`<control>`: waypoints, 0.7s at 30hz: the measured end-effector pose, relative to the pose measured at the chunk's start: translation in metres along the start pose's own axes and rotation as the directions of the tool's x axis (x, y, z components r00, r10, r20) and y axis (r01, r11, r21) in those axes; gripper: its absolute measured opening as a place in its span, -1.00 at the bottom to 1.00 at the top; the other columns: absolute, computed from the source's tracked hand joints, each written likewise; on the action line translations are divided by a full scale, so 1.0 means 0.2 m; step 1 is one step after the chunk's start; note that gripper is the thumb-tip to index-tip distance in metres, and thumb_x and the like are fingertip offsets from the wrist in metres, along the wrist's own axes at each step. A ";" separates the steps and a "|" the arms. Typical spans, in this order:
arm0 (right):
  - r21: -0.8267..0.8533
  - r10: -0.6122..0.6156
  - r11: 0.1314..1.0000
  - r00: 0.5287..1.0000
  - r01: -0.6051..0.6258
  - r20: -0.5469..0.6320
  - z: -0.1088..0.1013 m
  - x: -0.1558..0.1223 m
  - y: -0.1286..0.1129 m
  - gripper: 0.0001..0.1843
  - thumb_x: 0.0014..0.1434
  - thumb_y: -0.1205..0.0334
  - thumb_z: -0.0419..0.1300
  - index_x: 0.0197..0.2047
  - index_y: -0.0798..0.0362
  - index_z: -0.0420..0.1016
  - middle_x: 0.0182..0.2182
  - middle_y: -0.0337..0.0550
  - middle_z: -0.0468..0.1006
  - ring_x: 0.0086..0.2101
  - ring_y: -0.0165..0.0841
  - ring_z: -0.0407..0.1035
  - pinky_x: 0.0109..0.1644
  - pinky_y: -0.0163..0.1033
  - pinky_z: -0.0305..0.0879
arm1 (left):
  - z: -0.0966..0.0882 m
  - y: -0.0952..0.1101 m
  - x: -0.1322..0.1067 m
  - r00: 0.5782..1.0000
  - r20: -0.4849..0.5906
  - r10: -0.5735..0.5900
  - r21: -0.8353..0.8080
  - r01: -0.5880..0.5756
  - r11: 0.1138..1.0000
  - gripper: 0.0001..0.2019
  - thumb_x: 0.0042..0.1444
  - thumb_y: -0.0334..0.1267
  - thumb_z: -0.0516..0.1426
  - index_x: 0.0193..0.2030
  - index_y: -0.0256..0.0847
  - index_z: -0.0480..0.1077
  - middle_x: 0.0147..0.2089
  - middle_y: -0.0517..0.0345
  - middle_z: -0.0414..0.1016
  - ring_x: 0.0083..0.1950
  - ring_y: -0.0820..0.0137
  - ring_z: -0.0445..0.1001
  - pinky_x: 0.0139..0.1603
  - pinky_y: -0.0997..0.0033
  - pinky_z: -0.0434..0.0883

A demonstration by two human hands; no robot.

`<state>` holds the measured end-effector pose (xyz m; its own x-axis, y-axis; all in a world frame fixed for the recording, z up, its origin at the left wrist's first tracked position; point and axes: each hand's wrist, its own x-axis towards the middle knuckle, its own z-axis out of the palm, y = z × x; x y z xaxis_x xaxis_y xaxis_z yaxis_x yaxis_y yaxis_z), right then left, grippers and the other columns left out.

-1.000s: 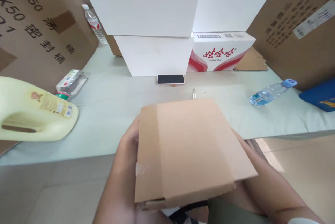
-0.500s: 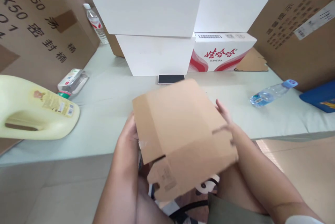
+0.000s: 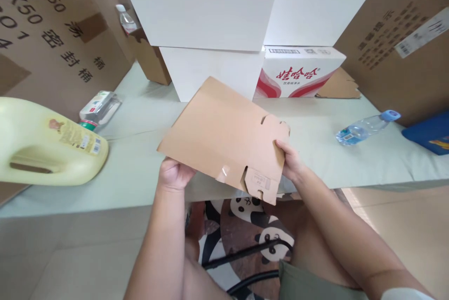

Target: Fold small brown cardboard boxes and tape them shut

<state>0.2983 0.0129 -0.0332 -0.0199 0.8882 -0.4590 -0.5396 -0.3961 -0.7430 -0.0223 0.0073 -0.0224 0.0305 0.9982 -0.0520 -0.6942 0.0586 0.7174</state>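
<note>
A flattened brown cardboard box [image 3: 224, 132], with slots and notched flaps along its right end, is held tilted above the front of the table. My left hand [image 3: 175, 174] supports its lower left edge from underneath, and most of those fingers are hidden behind the board. On the right side, my right hand [image 3: 290, 160] grips the edge with the thumb on the upper face. A strip of clear tape [image 3: 223, 174] and a small printed patch [image 3: 260, 180] show near the lower edge.
White cartons [image 3: 213, 71] and a red-and-white water carton [image 3: 294, 75] stand at the back. A small brown box [image 3: 152, 64] is beside them. A yellow jug [image 3: 70, 150] and a clear bottle [image 3: 100, 107] lie left, a blue-capped bottle [image 3: 365, 128] right. Large cartons [image 3: 396, 24] flank the table.
The cardboard has turned and moved up and left, now covering where the phone showed. My right thumb now lies on its face. The small brown box shows more and hides the standing bottle's lower part.
</note>
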 end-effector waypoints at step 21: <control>-0.563 -0.885 0.454 0.274 0.690 -0.377 -0.72 -0.46 -1.37 -0.72 0.01 0.27 0.36 -0.51 -0.18 0.32 -0.55 -0.40 0.46 -0.66 -0.51 0.23 -0.59 -0.19 0.06 | 0.21 -0.02 0.02 0.928 0.264 -0.262 0.020 0.266 0.964 -0.55 0.01 -0.16 0.21 0.07 -0.14 0.54 0.09 -0.01 0.61 0.08 0.13 0.56 0.11 0.10 0.47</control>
<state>0.5690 0.0068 0.1418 0.7896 0.5055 0.3479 0.2155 0.3024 -0.9285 0.0111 0.0113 0.0033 0.4002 0.9150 -0.0523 -0.6467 0.3223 0.6913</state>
